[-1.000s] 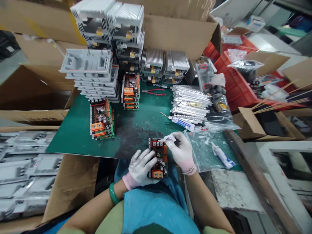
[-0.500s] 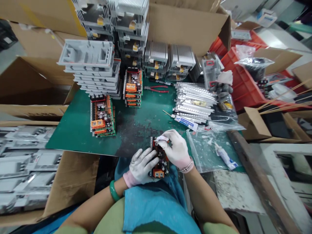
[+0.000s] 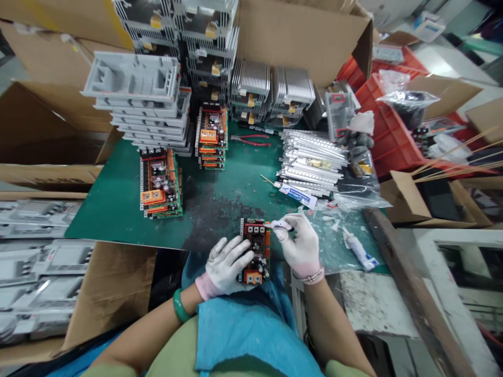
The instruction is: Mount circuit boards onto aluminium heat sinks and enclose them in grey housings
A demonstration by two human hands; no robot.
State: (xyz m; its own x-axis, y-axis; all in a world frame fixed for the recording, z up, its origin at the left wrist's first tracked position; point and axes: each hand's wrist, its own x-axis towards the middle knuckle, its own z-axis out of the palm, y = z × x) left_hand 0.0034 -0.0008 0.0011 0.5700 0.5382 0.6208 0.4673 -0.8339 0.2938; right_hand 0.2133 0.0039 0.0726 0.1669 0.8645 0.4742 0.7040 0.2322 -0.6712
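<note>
A circuit board (image 3: 257,251) with an orange terminal block, black parts and capacitors lies at the table's front edge, before my body. My left hand (image 3: 230,264), in a white glove, grips its left side, fingers over the edge and the thumb hidden. Just right of the board's upper corner, my gloved right hand (image 3: 301,243) pinches a small crumpled white tube (image 3: 281,225). The tube's tip points left over the board's top edge; whether it touches there I cannot tell.
Stacked circuit boards (image 3: 160,183) and grey plastic housings (image 3: 131,78) stand at the left. Finned heat sinks (image 3: 251,86) line the back, with red-handled pliers (image 3: 251,140) before them. Metal strips (image 3: 310,162), a blue-white tube (image 3: 295,196) and another tube (image 3: 359,250) lie at the right.
My right hand has moved right with the tube, away from the middle of the board's top, uncovering its upper parts. My left hand keeps its hold on the board.
</note>
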